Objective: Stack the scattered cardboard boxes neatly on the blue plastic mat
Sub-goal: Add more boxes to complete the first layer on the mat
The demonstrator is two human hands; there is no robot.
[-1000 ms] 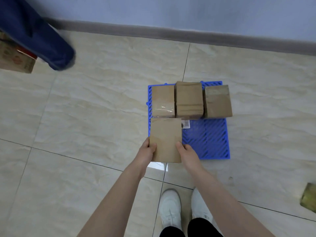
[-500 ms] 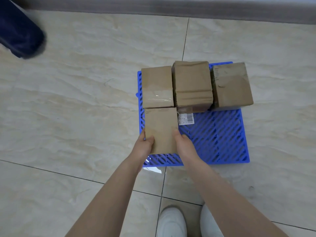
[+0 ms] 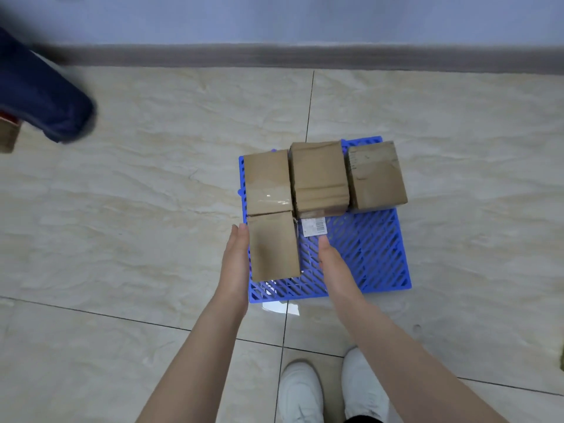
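Four cardboard boxes are seen on the blue mat (image 3: pixel 370 254), which lies on the tiled floor (image 3: pixel 146 215) near a grey skirting board (image 3: pixel 305 58). Three are lined up along the mat's far edge: the taped box (image 3: pixel 266 181) at the left, the taller middle box (image 3: pixel 319 175) touching it, and the right box (image 3: pixel 377 175) just beside that. The near box (image 3: pixel 273 245) is set on the mat's near-left part, its far end butted against the taped box.

The near box is flanked by both grips and grasped by neither. The left grip (image 3: pixel 235 267) is stretched flat along the box's left side, fingers straight and apparently touching the cardboard. The right grip (image 3: pixel 334 267) is held apart from the box's right side, fingers straight, with a strip of bare mat seen between; its fingertips (image 3: pixel 323 240) are found just below a white barcode label (image 3: pixel 314 227) that lies on the mat in front of the middle box.

White shoes (image 3: pixel 300 392) are seen at the bottom edge, and a blurred dark blue shape (image 3: pixel 48 102) at the upper left.
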